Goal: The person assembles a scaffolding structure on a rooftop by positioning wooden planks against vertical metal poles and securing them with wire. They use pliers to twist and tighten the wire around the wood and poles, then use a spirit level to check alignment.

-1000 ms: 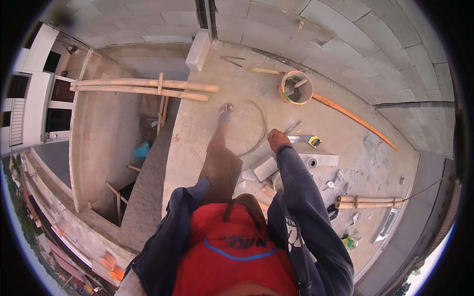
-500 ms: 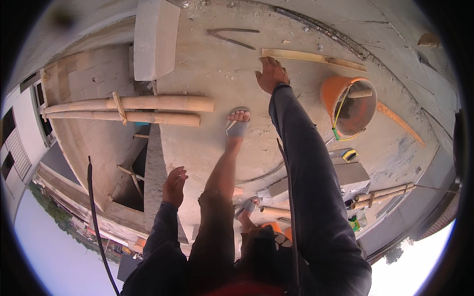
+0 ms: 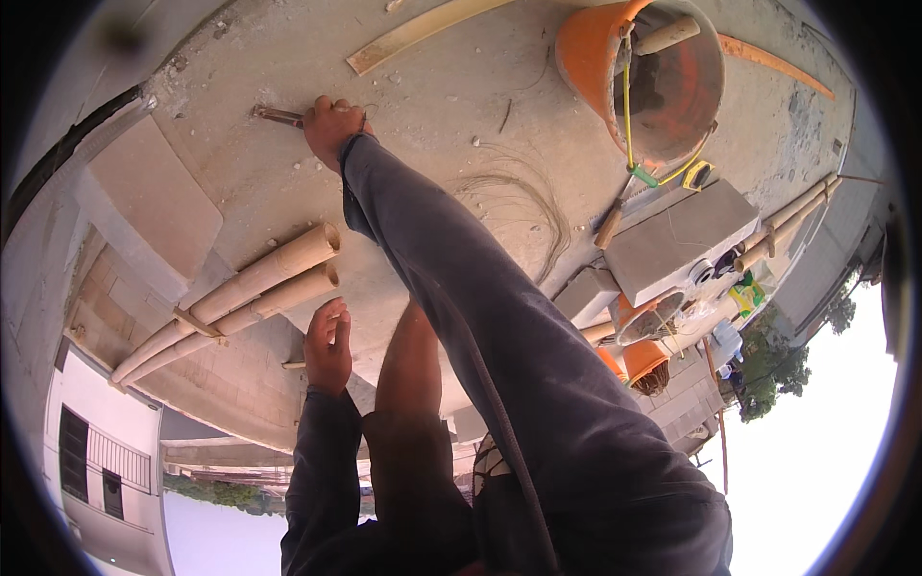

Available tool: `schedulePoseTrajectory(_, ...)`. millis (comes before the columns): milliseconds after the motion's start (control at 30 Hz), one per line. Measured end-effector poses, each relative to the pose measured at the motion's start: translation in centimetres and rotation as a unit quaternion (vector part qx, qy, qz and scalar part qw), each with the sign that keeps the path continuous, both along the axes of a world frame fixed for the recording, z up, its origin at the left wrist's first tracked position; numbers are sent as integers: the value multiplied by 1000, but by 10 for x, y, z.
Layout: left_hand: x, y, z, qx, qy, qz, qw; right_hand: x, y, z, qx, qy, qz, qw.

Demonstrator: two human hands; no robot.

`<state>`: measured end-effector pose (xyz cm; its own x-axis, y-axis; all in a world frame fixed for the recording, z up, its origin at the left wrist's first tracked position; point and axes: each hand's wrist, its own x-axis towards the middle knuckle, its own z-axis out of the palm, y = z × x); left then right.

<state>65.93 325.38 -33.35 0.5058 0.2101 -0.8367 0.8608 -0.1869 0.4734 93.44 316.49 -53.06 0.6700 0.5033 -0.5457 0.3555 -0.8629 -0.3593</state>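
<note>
My right hand [image 3: 334, 130] reaches far forward to the concrete floor and closes around the handles of a pair of pincers [image 3: 276, 115]. The dark metal head of the pincers sticks out to the left of my fist; the handles are mostly hidden in it. My left hand [image 3: 328, 348] hangs in the air beside my bent leg, its fingers loosely curled with a gap to the thumb and nothing in them. Just past it lie two bamboo poles [image 3: 279, 261], tied together.
A flat wooden strip [image 3: 423, 36] lies beyond my right hand. An orange bucket [image 3: 588, 62] with a tool inside stands at the right. Nearer are a wooden-handled tool [image 3: 609, 227], grey blocks [image 3: 677, 235] and looped thin wire [image 3: 552, 216]. Another pale block [image 3: 149, 206] sits at the left.
My right hand has moved from beside the wooden strip to the pincers and closed on them. The view has turned and come nearer the floor. My left hand stays free.
</note>
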Motion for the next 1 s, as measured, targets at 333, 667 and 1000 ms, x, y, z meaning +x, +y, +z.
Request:
schedulePoseTrajectory(333, 49, -126, -83, -60, 11, -301, 952, -292, -310, 96, 57, 79, -617, 781)
schedulePoseTrajectory(667, -44, -293, -110, -54, 141, -452, 879, -463, -469, 13, -74, 71, -742, 662)
schedulePoseTrajectory(1000, -152, -456, 49, -274, 196, -160, 928, -542, -463, 270, 388, 3, -767, 511)
